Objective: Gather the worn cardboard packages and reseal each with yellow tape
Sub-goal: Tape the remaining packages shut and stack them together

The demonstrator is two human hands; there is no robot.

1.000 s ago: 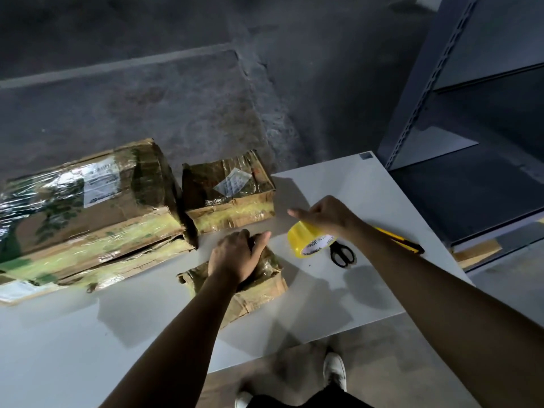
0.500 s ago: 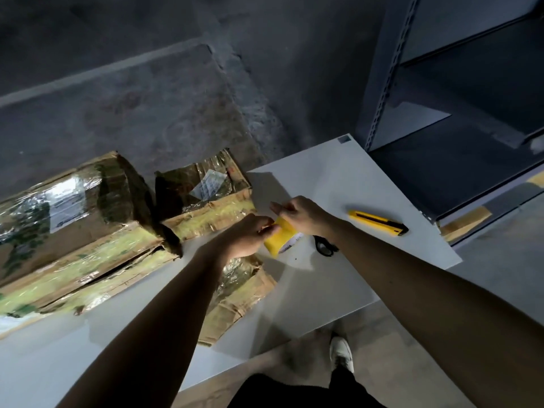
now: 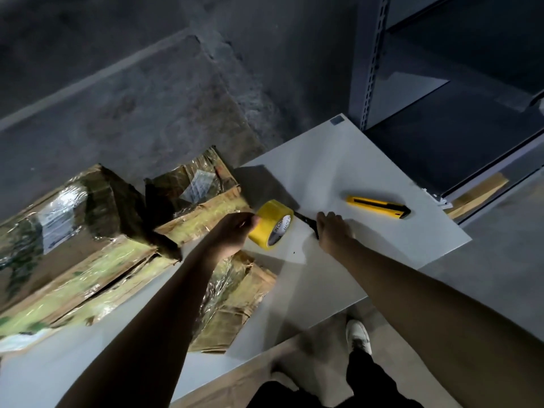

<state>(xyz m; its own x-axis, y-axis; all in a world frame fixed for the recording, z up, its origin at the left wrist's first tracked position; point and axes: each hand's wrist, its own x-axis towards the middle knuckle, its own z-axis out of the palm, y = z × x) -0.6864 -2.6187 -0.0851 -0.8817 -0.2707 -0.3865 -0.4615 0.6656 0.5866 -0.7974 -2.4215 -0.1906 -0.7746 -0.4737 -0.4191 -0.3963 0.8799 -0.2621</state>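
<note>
Dim workshop, white bench (image 3: 368, 160): readying tape for resealing.
Left hand (image 3: 232, 234) pinches the yellow tape roll (image 3: 272, 223), likely to free its end; right of the roll the right hand (image 3: 332, 231) covers the scissors (image 3: 306, 220), grip hidden; worn packages (image 3: 73, 245) lie left of the roll.

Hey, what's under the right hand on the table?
Black scissors: their blades poke out from under the right hand toward the tape roll in the left hand. The handles are covered, so the grip is hidden.
</note>
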